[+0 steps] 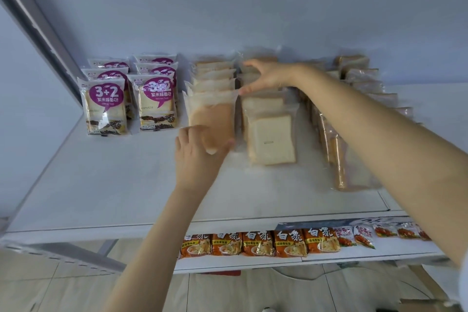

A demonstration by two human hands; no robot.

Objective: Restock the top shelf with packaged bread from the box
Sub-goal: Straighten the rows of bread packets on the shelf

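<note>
On the white top shelf (114,185) stand rows of packaged bread. Purple-labelled packs (105,106) fill the left. A row of clear-wrapped bread leans in the middle, and my left hand (197,157) grips the bottom of its front pack (211,116). Next to it stands a second row fronted by a pack of white slices (271,134). My right hand (266,76) reaches over that row, fingers curled on the top of a pack behind the front one. More clear packs (336,154) line the right, partly hidden by my right forearm. No box is in view.
A lower shelf (367,253) carries orange instant-noodle packs (258,243) and small snack packets (364,235). A grey upright post (38,25) runs along the left. The white wall stands right behind the bread. Tiled floor (63,291) shows below.
</note>
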